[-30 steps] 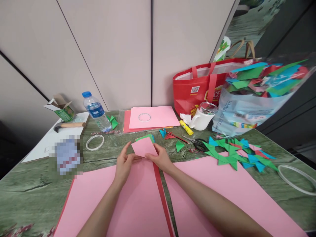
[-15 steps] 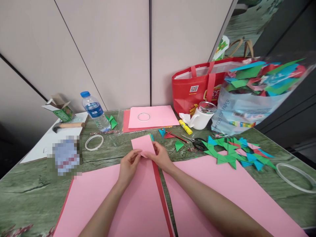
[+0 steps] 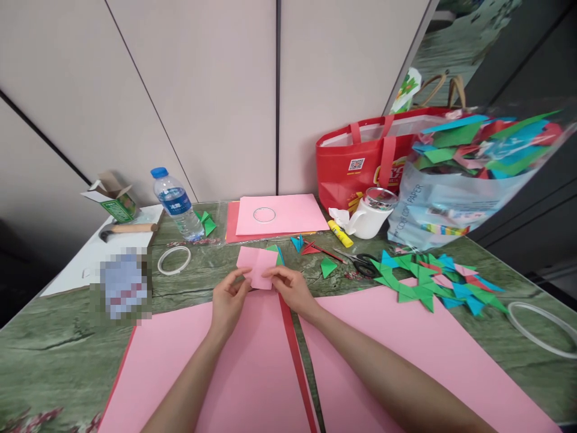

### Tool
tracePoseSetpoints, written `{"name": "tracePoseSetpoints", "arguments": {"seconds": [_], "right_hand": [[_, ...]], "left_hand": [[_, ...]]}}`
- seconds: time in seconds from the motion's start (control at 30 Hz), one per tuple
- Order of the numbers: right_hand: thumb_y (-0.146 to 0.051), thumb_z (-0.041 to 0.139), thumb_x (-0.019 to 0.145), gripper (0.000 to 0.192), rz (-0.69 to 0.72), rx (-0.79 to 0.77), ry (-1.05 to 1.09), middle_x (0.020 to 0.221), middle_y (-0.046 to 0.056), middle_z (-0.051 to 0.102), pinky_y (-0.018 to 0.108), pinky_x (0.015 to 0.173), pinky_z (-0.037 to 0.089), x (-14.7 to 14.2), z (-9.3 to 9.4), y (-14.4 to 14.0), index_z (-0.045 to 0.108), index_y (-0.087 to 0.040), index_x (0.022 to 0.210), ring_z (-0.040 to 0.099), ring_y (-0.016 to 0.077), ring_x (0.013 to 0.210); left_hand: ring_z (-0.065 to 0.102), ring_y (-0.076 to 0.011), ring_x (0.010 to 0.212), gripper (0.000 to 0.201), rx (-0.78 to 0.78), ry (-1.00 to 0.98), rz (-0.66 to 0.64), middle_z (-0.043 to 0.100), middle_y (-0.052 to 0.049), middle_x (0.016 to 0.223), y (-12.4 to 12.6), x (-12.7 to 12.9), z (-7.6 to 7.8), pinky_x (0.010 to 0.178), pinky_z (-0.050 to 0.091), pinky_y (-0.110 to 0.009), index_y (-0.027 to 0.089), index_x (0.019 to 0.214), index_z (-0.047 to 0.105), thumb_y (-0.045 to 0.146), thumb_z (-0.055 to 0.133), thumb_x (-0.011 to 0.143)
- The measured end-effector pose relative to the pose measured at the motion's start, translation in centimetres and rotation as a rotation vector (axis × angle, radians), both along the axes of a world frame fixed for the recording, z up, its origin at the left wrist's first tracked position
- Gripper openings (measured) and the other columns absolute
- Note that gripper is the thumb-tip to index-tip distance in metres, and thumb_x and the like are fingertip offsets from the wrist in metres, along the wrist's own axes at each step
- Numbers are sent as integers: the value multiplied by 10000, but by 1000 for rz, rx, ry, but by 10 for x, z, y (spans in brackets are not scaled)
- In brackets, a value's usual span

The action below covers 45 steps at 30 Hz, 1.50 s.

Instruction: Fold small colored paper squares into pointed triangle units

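A small pink paper square (image 3: 258,264) is pinched at its near edge between my left hand (image 3: 229,299) and my right hand (image 3: 292,288), just above the green table. A crease runs down its middle and its two halves spread like an open fold. Beneath my hands lies a large pink sheet (image 3: 234,367) with a red sheet's edge (image 3: 297,361) showing along its right side. A green paper piece (image 3: 273,248) peeks out behind the square.
Another large pink sheet (image 3: 419,355) lies right. Folded green, blue and pink shapes (image 3: 428,281), scissors (image 3: 360,260), a glue stick (image 3: 339,233), a white mug (image 3: 370,214), a red bag (image 3: 360,159), tape rings (image 3: 174,260), a water bottle (image 3: 175,204) surround.
The pink piece was a narrow folded strip; now it is unfolded wider, showing a centre crease. My hands drew closer together on its near edge.
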State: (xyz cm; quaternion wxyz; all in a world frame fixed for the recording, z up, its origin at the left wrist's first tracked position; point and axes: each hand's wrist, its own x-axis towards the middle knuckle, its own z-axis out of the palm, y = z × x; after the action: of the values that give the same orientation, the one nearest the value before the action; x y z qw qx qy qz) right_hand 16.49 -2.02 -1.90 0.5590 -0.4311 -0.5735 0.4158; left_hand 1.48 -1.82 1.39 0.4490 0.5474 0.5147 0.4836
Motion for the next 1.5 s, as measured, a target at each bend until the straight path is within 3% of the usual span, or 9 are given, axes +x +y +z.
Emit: {"name": "tracePoseSetpoints", "arguments": {"seconds": [0.13, 0.23, 0.4, 0.63, 0.77, 1.0, 1.2, 1.5], "right_hand": [[-52, 397, 674, 364, 94, -5, 58, 887, 13, 603, 256, 707, 450, -1, -3, -1, 638, -219, 888, 568, 146, 822], [-84, 471, 683, 321, 114, -34, 66, 872, 17, 594, 257, 679, 464, -3, -4, -2, 633, -224, 922, 574, 145, 775], [-183, 643, 633, 240, 84, -24, -29, 865, 27, 595, 277, 709, 457, -2, 2, -6, 658, -214, 871, 567, 159, 778], [-278, 677, 621, 154, 17, -41, -118, 748, 23, 624, 304, 722, 446, 0, 8, -7, 672, -205, 756, 564, 172, 756], [-299, 637, 670, 120, 1, -51, 7, 710, 17, 596, 283, 668, 459, -2, 6, -5, 614, -183, 692, 556, 156, 702], [-286, 681, 606, 282, -54, -131, 208, 650, -36, 500, 242, 570, 486, -6, 1, -2, 464, -198, 764, 529, 117, 598], [-270, 690, 599, 337, -51, -163, 280, 606, -58, 508, 243, 515, 493, -6, 4, -3, 412, -212, 780, 538, 108, 520], [-248, 695, 581, 382, -81, -176, 287, 583, -66, 532, 243, 462, 490, -6, 7, -5, 371, -228, 782, 550, 117, 474]], "left_hand": [[609, -159, 651, 276, -22, -81, 31, 674, -35, 740, 3, -3, -5, 639, 474, -267, 145, 865, 639, 298, 634, 635], [595, -146, 596, 329, -67, -88, 14, 670, -24, 673, 4, -4, -6, 565, 455, -239, 146, 940, 621, 282, 637, 641], [584, -146, 659, 297, -44, -110, -41, 668, -36, 736, 3, -4, -6, 596, 440, -231, 147, 913, 647, 260, 642, 638], [488, -108, 554, 282, -77, -60, -10, 634, -18, 668, 3, -5, -5, 535, 389, -216, 148, 894, 677, 259, 635, 639], [486, -112, 565, 299, -80, -78, -60, 603, -6, 636, 3, -3, -6, 539, 382, -216, 153, 914, 670, 251, 640, 633], [356, -72, 455, 396, -110, -38, -114, 430, 58, 484, -2, 1, -3, 451, 304, -190, 152, 1040, 617, 257, 622, 658], [389, -85, 518, 411, -73, -50, -72, 455, 37, 537, -4, 5, -6, 486, 335, -204, 138, 1004, 641, 304, 653, 629], [281, -59, 482, 507, -114, -118, -66, 313, 71, 515, -5, 8, -13, 451, 256, -199, 142, 1040, 619, 300, 715, 568]]}}
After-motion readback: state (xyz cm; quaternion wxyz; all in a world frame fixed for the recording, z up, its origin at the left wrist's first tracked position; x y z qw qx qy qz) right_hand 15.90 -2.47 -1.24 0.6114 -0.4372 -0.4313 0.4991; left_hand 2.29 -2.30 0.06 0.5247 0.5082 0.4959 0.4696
